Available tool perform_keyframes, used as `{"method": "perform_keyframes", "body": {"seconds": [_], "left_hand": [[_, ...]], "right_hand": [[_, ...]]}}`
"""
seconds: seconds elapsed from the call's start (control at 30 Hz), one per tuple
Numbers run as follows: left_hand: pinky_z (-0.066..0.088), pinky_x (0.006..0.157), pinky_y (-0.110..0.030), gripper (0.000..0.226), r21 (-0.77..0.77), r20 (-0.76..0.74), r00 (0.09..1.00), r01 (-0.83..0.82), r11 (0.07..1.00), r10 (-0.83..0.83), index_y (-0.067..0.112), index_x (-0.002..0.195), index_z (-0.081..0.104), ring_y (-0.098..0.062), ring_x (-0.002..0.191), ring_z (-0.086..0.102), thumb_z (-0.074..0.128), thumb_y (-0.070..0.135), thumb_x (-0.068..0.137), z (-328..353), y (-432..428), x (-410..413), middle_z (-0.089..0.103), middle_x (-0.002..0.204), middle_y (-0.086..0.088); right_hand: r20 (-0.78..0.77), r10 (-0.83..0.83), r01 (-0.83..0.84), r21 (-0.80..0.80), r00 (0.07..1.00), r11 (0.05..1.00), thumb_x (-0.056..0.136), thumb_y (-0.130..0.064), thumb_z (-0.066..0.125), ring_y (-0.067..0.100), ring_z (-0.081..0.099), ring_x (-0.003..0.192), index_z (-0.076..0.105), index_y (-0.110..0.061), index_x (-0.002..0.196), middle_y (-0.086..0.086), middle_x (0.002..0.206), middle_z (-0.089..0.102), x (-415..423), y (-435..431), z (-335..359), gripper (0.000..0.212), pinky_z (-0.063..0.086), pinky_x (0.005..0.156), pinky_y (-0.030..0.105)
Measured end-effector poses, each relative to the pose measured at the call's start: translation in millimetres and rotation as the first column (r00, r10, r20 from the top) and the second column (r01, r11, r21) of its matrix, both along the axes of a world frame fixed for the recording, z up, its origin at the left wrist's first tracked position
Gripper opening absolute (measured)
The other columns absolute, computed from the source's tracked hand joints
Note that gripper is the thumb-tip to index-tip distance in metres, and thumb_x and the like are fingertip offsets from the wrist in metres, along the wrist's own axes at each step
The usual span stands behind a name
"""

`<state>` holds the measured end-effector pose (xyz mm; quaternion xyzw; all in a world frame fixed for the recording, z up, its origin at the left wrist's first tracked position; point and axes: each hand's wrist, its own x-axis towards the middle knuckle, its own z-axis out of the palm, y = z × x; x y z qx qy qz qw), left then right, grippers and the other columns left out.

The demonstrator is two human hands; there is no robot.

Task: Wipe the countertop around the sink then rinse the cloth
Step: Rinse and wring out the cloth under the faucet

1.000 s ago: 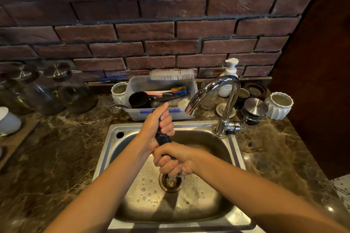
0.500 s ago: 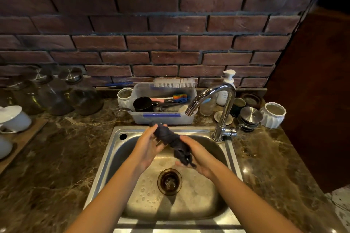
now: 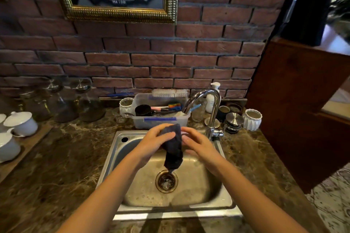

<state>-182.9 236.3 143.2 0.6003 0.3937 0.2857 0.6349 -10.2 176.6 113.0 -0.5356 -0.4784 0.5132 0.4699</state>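
Dark marble tabletop (image 3: 56, 157) left of steel sink (image 3: 121, 142). Left hand (image 3: 153, 142) over the basin's back part, fingers (image 3: 166, 135) curled across the top of the cloth (image 3: 173, 147), gripping it. Cloth dark, wet-looking, bunched into a thick roll, hanging straight down, its tip just above the drain (image 3: 166, 181). Right hand (image 3: 197, 143) at the cloth's right edge, fingers lightly bent and close together; can't tell whether they pinch it. Faucet (image 3: 210, 104) right of the hands, no water visible. Versus half a second ago: cloth lay slanted between both palms, now hangs vertical; hands sit higher, nearer the back rim.
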Motion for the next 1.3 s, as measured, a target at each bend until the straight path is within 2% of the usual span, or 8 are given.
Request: {"method": "perform_keyframes", "body": {"seconds": [0.1,0.3,0.43,0.7,0.93,1.17,1.23,1.3], "left_hand": [[0.051,0.094,-0.033,0.028,0.005,-0.029,0.995,0.096,0.995,-0.096,0.024,0.117,0.063,-0.017,0.111,0.061,0.064,0.022,0.089,-0.7,-13.4,-4.4,0.068,0.113,-0.001],[0.054,0.074,-0.035,0.032,-0.468,0.317,0.947,0.112,0.877,0.048,0.012,0.109,0.066,-0.021,0.097,0.068,0.057,0.024,0.081,-10.3,-33.0,-13.5,0.071,0.107,-0.01],[0.054,0.077,-0.036,0.013,-0.4,0.263,0.965,0.125,0.908,-0.016,0.013,0.095,0.066,-0.02,0.087,0.069,0.058,0.012,0.085,-15.8,-50.5,-14.0,0.075,0.086,-0.006],[0.045,0.085,-0.031,0.017,-0.016,-0.027,0.998,0.064,0.998,-0.064,0.021,0.098,0.061,-0.015,0.1,0.056,0.048,0.031,0.099,-2.2,-75.2,20.7,0.063,0.103,-0.002],[0.05,0.084,-0.037,0.026,-0.281,0.1,0.975,-0.165,0.945,0.2,0.021,0.116,0.058,-0.019,0.105,0.059,0.042,0.036,0.101,4.9,-109.4,85.9,0.063,0.115,-0.006],[0.049,0.076,-0.046,0.048,-0.745,0.34,0.853,-0.012,0.667,0.395,0.008,0.103,0.072,-0.038,0.096,0.065,0.054,0.051,0.09,-12.0,-171.4,152.7,0.073,0.098,-0.021],[0.056,0.07,-0.045,0.04,-0.768,0.354,0.861,0.045,0.639,0.365,0.001,0.099,0.071,-0.037,0.082,0.07,0.054,0.037,0.091,-28.5,-192.3,169.9,0.073,0.093,-0.023],[0.058,0.055,-0.043,0.033,-0.788,0.319,0.886,0.05,0.614,0.337,-0.004,0.094,0.068,-0.034,0.068,0.071,0.051,0.023,0.094,-44.5,-204.8,185.2,0.072,0.084,-0.024]], "right_hand": [[0.047,-0.146,0.138,0.146,0.988,0.98,0.091,-0.013,0.064,0.015,0.064,0.106,0.066,-0.027,0.111,0.0,0.109,0.069,-12.6,-7.0,0.5,0.024,0.053,0.086,0.029],[0.15,-0.38,0.328,0.285,0.913,0.901,0.089,-0.002,0.063,0.0,0.063,0.091,0.065,-0.029,0.101,0.0,0.1,0.068,-26.2,-26.8,-8.9,0.029,0.05,0.08,0.015],[0.091,-0.433,0.396,0.271,0.897,0.877,0.089,0.001,0.061,0.001,0.062,0.085,0.06,-0.026,0.093,-0.003,0.094,0.065,-31.8,-45.6,-20.3,0.027,0.05,0.078,0.017],[-0.091,-0.436,0.445,0.15,0.895,0.883,0.098,-0.006,0.047,0.014,0.063,0.084,0.054,-0.018,0.1,0.005,0.09,0.066,0.6,-70.2,-11.9,0.014,0.051,0.07,0.024],[-0.039,-0.499,0.5,0.124,0.866,0.857,0.101,-0.018,0.046,0.011,0.06,0.084,0.051,-0.011,0.108,0.004,0.095,0.061,76.6,-107.4,18.1,0.011,0.049,0.064,0.016],[-0.716,-0.234,0.165,-0.166,0.658,0.972,0.091,-0.019,0.059,0.021,0.073,0.076,0.079,-0.009,0.075,0.012,0.083,0.074,136.7,-169.0,13.1,0.027,0.055,0.086,0.04],[-0.672,-0.155,0.109,-0.111,0.724,0.988,0.08,-0.021,0.076,0.021,0.071,0.085,0.077,-0.011,0.094,0.012,0.093,0.073,149.7,-183.1,0.3,0.017,0.051,0.091,0.039],[-0.521,-0.136,0.098,-0.1,0.843,0.99,0.075,-0.02,0.078,0.023,0.066,0.104,0.063,-0.009,0.12,0.014,0.115,0.068,165.2,-194.0,-24.7,0.048,0.049,0.094,0.04]]}}
